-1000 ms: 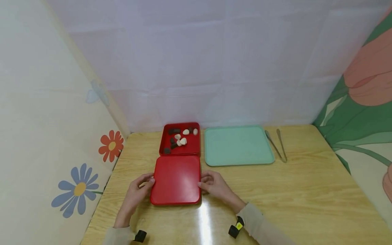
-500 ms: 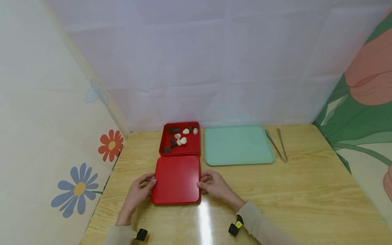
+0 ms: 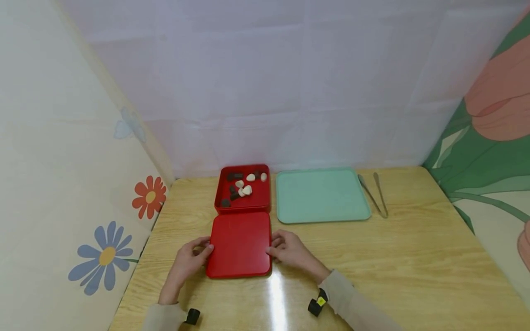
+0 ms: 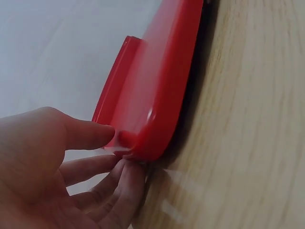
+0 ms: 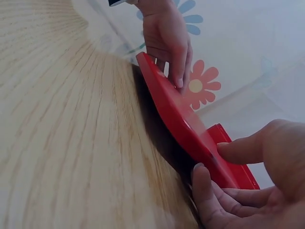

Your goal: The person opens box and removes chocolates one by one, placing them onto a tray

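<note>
Between my hands is a smooth red lid (image 3: 240, 244), rectangular with rounded corners. My left hand (image 3: 189, 261) pinches its left edge, thumb on top and fingers along the side and underneath. On the opposite edge, my right hand (image 3: 293, 250) grips the lid the same way. In the right wrist view, a dark shadowed gap runs under the near side of the lid (image 5: 174, 112). Just beyond it stands an open red box (image 3: 262, 196), holding several small dark pieces (image 3: 235, 195) and several whitish pebble-like pieces (image 3: 247, 190). The lid's far edge overlaps the box's front side in the head view.
A mint-green tray (image 3: 323, 195) lies right of the red box, and metal tongs (image 3: 377, 198) lie beside it. The wooden table (image 3: 393, 266) ends at a white cloth backdrop (image 3: 256, 92). A flower-painted wall (image 3: 45, 161) closes off the left side.
The lid's left edge has shifted slightly right along with my left hand. Its far edge sits a little lower, and more of the box's front wall shows. My right hand has hardly moved.
</note>
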Motion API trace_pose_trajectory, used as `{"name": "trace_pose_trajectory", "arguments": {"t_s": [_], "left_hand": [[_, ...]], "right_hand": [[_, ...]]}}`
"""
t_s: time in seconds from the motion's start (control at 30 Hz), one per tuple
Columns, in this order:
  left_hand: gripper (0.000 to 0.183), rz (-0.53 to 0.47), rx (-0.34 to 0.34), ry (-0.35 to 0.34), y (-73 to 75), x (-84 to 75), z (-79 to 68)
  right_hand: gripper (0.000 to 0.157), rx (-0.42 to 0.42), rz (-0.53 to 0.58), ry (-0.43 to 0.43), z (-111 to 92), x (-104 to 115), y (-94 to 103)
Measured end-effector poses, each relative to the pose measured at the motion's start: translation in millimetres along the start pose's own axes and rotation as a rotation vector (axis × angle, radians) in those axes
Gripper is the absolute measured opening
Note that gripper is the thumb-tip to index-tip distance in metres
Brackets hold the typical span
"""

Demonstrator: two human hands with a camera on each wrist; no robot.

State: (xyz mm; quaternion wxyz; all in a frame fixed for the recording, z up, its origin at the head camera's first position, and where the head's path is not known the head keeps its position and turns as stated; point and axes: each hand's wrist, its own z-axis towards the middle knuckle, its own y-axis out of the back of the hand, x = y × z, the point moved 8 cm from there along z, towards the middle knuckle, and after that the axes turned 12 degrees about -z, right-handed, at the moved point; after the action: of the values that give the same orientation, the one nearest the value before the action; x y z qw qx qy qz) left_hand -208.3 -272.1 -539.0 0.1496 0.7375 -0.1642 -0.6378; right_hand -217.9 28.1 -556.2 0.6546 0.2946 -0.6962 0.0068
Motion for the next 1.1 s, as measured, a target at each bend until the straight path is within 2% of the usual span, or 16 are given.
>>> {"name": "trace_pose_trajectory", "arguments": {"t_s": [0.1, 0.23, 0.5, 0.7, 1.1], "left_hand": [[0.039, 0.061, 0.003, -0.012, -0.5, -1.3, 0.6], [0.04, 0.094, 0.005, 0.007, -1.1, 0.0, 1.3], [0.041, 0.125, 0.006, 0.02, -1.5, 2.0, 2.3], [0.039, 0.14, -0.001, -0.002, -2.4, 1.5, 1.5], [0.038, 0.154, -0.015, -0.034, -2.5, 3.5, 2.2]], "right_hand": [[0.029, -0.017, -0.096, 0.026, 3.3, -3.2, 0.7], [0.024, -0.043, -0.219, 0.061, 5.0, -1.8, 1.1], [0.021, -0.052, -0.332, 0.065, 2.4, 7.9, 0.3], [0.019, -0.052, -0.375, 0.063, 2.3, 7.9, -0.7], [0.017, -0.05, -0.384, 0.082, 4.1, 7.6, -1.1]]}}
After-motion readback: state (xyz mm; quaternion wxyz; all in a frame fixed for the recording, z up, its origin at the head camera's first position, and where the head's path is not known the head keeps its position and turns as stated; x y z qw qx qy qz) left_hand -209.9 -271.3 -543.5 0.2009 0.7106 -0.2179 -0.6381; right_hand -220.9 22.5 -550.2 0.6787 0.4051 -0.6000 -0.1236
